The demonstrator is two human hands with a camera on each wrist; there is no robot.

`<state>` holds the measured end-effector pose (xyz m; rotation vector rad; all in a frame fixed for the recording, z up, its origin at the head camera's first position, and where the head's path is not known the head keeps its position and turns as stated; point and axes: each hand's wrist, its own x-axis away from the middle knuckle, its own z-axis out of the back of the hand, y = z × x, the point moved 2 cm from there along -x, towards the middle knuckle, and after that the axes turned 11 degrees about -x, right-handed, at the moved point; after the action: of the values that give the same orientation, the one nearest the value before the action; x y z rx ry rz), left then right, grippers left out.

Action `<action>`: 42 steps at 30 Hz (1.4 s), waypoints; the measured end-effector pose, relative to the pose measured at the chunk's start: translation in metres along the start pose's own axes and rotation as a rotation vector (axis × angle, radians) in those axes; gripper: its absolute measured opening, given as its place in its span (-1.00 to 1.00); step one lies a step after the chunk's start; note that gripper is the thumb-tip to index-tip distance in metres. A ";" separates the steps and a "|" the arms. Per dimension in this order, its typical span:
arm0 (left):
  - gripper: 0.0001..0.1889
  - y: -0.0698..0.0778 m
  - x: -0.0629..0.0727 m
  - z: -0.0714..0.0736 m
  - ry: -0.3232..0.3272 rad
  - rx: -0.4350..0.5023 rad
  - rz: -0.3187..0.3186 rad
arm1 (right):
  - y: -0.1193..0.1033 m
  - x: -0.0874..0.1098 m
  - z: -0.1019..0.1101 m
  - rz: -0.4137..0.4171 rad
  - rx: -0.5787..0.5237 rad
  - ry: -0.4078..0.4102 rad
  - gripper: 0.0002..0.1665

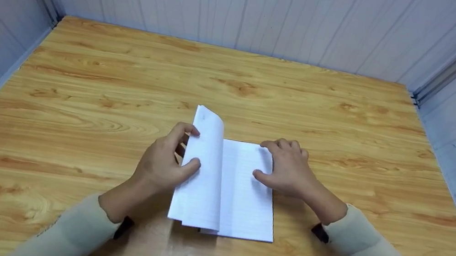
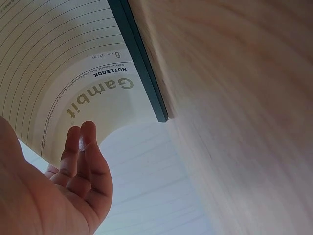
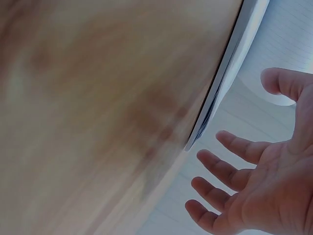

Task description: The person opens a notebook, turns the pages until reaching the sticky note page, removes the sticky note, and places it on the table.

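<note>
A lined notebook [image 1: 245, 205] lies open on the table, its left part raised and its pages bowed. My left hand [image 1: 162, 163] holds that raised part at its outer edge, the thumb on the page and the other fingers behind. In the left wrist view, those fingers [image 2: 88, 147] are against the cream cover [image 2: 54, 93], printed "Gambit NOTEBOOK", beside a dark green spine strip [image 2: 139, 58]. My right hand [image 1: 293, 169] is at the right page's outer edge, fingers spread. In the right wrist view its fingers [image 3: 222, 166] are apart, with nothing gripped.
The wood-grain table [image 1: 235, 85] extends around the notebook. Pale panelled walls [image 1: 230, 3] border it at the back and on both sides. Dark wrist straps [image 1: 124, 227] show at both sleeves.
</note>
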<state>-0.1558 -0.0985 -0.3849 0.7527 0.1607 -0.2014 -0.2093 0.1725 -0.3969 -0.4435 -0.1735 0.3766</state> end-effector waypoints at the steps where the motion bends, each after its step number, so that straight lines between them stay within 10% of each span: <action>1: -0.54 0.000 0.000 0.000 0.000 0.002 0.001 | 0.000 0.000 -0.001 0.002 0.006 -0.005 -0.19; 26: -0.57 -0.002 0.000 -0.001 -0.001 0.009 0.001 | 0.000 -0.004 -0.005 -0.038 -0.036 -0.094 0.07; 42: -0.58 -0.002 0.000 -0.001 0.001 0.033 -0.006 | -0.002 -0.004 -0.006 -0.001 -0.134 -0.063 -0.11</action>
<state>-0.1565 -0.0992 -0.3865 0.7857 0.1611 -0.2100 -0.2108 0.1666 -0.4020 -0.5637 -0.2611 0.3792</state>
